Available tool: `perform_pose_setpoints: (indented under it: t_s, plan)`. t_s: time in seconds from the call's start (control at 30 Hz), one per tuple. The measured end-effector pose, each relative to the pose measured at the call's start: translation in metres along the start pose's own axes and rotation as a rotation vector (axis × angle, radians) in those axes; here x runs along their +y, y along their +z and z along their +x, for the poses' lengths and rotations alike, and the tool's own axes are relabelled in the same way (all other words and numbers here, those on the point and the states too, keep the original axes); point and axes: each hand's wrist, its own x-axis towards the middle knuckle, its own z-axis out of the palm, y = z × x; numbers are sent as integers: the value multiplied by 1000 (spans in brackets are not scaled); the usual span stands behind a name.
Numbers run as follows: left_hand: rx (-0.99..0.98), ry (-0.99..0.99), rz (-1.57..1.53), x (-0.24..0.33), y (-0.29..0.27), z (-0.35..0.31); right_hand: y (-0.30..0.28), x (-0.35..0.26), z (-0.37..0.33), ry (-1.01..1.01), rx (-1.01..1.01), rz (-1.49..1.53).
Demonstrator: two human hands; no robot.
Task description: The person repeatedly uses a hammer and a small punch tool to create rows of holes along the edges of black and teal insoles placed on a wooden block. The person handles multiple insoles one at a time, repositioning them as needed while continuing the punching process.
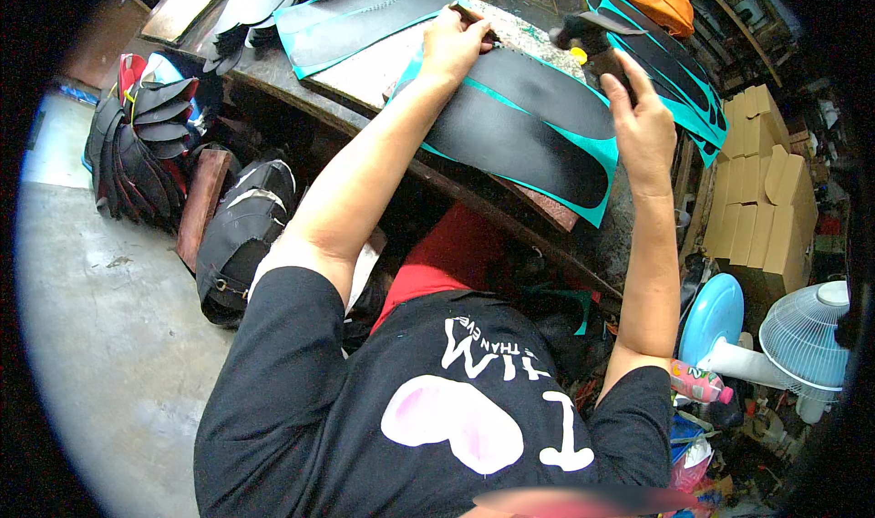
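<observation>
My right hand [645,131] is closed round the handle of a hammer [603,61], its dark head raised to the left above the work. Opposite it, my left hand [453,49] pinches a small dark tool [470,13]; its kind is mostly hidden by the fingers. Beneath and between the hands lies a teal sheet bearing long curved black leather-like pieces [519,144]. The left fingers are at its far edge, over a speckled pale board [524,35]. A second teal-backed sheet with black pieces [365,21] lies to the left of my left hand.
More teal-backed black pieces [670,71] and an orange bag [656,3] lie at the far right of the workbench. Cardboard boxes [761,190] and a white-blue fan [807,336] stand right. Bundled dark cut pieces [141,149] and a black bag [241,235] stand left, below the bench.
</observation>
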Motion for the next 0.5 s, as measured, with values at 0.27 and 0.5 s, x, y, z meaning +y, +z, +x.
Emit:
perform_pose_setpoints:
  t_s: [0.27,0.5]
  plan:
    - [-83,504,617,10,6,-10,-27,-30,4,-271,206,419]
    - [-60,-18,120,8,8,-2,1,2,-8,73,-9,-79]
